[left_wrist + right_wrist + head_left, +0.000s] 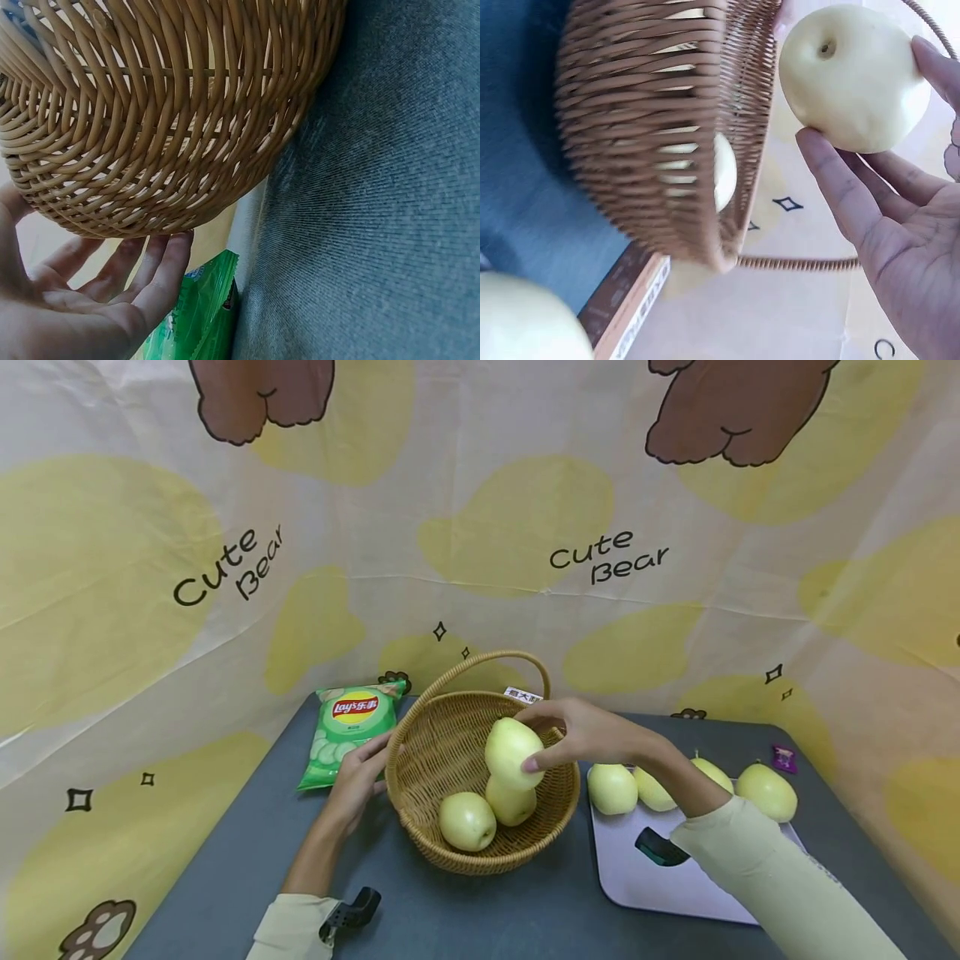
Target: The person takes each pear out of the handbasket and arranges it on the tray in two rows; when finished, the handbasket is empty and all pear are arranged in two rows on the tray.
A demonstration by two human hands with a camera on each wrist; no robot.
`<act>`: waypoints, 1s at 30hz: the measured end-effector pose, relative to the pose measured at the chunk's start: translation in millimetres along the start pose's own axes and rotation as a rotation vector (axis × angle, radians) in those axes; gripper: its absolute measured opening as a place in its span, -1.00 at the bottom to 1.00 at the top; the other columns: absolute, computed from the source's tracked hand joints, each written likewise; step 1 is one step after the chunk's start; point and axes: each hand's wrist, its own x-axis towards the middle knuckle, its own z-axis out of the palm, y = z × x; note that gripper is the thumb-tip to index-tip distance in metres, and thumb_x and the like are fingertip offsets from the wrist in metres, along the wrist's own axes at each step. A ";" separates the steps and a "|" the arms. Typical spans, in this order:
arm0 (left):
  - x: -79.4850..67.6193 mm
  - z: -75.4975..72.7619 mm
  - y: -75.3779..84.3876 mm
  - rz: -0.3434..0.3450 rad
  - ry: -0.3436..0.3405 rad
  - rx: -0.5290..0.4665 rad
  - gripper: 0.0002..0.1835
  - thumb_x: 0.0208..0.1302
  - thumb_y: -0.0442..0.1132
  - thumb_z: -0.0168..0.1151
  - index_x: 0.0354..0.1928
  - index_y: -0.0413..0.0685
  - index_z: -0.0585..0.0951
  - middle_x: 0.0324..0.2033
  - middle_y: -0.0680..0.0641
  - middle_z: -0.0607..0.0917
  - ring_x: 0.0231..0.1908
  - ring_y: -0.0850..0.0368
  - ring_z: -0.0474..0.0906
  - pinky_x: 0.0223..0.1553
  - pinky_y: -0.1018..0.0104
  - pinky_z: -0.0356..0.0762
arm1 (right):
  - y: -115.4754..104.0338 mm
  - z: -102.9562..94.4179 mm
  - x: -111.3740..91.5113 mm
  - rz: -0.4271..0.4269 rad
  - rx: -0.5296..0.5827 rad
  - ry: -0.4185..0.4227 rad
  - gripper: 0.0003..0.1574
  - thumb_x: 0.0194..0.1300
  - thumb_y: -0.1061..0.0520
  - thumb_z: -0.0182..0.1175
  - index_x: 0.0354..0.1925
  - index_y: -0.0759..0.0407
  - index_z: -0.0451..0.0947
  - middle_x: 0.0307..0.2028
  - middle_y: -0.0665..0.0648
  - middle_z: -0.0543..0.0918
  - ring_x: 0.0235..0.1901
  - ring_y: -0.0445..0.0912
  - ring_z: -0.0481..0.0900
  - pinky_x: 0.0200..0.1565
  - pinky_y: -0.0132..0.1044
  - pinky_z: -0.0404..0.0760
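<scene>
My right hand [592,735] pinches a pale yellow-green pear [513,753] between thumb and fingers, above the wicker basket [435,739]. In the right wrist view the pear [855,79] is clear of the basket rim, its dimpled end showing. Two more pears lie inside the basket: one at the front [467,821], the other partly hidden under the held pear. My left hand [358,781] holds the basket's left rim; in the left wrist view its fingers [161,274] touch the outer weave. The basket's arched handle [480,658] stands up.
Right of the basket, a pale tray [622,868] bears several pears [765,792], partly behind my right forearm. A green Lay's chip bag [352,727] lies behind my left hand. A small purple packet [783,758] sits at far right. A brown box [630,300] stands behind the basket.
</scene>
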 end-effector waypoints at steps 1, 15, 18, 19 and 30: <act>0.0 -0.2 0.0 -0.002 0.001 -0.001 -0.28 0.54 0.12 0.28 0.59 -0.01 0.38 0.51 -0.13 0.43 0.40 -0.13 0.47 0.33 -0.13 0.54 | 1.8 -0.8 -4.5 -0.009 0.014 0.005 -0.29 0.28 -0.12 0.52 0.34 -0.07 0.59 0.14 -0.05 0.72 0.19 -0.07 0.63 0.34 0.19 0.50; 0.3 -0.5 -1.6 0.009 -0.012 0.001 -0.28 0.55 0.13 0.26 0.59 -0.01 0.37 0.51 -0.13 0.42 0.39 -0.13 0.48 0.31 -0.11 0.56 | 31.9 -6.5 -74.5 0.032 0.155 0.148 -0.31 0.39 0.09 0.43 0.43 0.00 0.51 0.20 0.09 0.69 0.20 0.10 0.65 0.14 -0.19 0.67; 0.1 -0.7 -2.5 0.021 -0.020 0.000 -0.30 0.56 0.12 0.25 0.58 -0.01 0.39 0.51 -0.13 0.43 0.40 -0.13 0.48 0.31 -0.12 0.56 | 38.5 -4.3 -87.2 0.052 0.146 0.189 -0.31 0.38 0.10 0.43 0.42 0.02 0.52 0.18 0.10 0.70 0.18 0.09 0.66 0.12 -0.21 0.67; 0.0 -0.7 -2.7 0.023 -0.024 -0.002 -0.30 0.56 0.12 0.25 0.58 -0.01 0.39 0.51 -0.14 0.43 0.40 -0.13 0.47 0.32 -0.12 0.56 | 40.9 -3.5 -91.4 0.059 0.141 0.201 -0.31 0.38 0.11 0.43 0.42 0.03 0.52 0.18 0.10 0.70 0.18 0.09 0.66 0.12 -0.22 0.66; 0.0 -0.9 -1.7 0.023 -0.024 0.002 -0.31 0.57 0.11 0.24 0.58 -0.02 0.38 0.51 -0.14 0.43 0.43 -0.11 0.44 0.35 -0.16 0.52 | 69.9 6.8 -128.1 0.133 0.129 0.234 -0.39 0.44 0.11 0.36 0.40 0.08 0.52 0.19 0.15 0.69 0.17 -0.07 0.66 0.05 -0.23 0.65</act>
